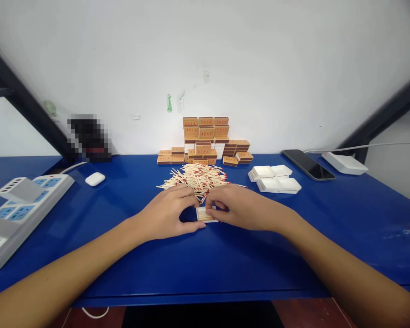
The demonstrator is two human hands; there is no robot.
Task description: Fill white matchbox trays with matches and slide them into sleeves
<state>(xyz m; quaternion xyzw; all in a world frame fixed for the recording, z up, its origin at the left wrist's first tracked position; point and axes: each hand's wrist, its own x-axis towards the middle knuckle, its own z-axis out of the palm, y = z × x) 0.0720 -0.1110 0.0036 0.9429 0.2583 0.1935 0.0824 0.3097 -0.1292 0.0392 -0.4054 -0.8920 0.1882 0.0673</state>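
Left forearm [92, 253]: bare; runs from lower left corner toward frame centre.
Left hand [172, 209]: just below centre; fingers curved, thumb extended, gap between.
Right forearm [341, 259]: bare; rises from lower right toward centre.
Right hand [241, 207]: right of centre; fingers bent downward, tips near thumb.

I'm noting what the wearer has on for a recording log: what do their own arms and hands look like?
The left hand and right hand are ungloved, with no ring, watch or bracelet to be seen. Both forearms are bare, tapering towards the wrists, with no sleeve or cable in view. The fingernails are too small to judge.
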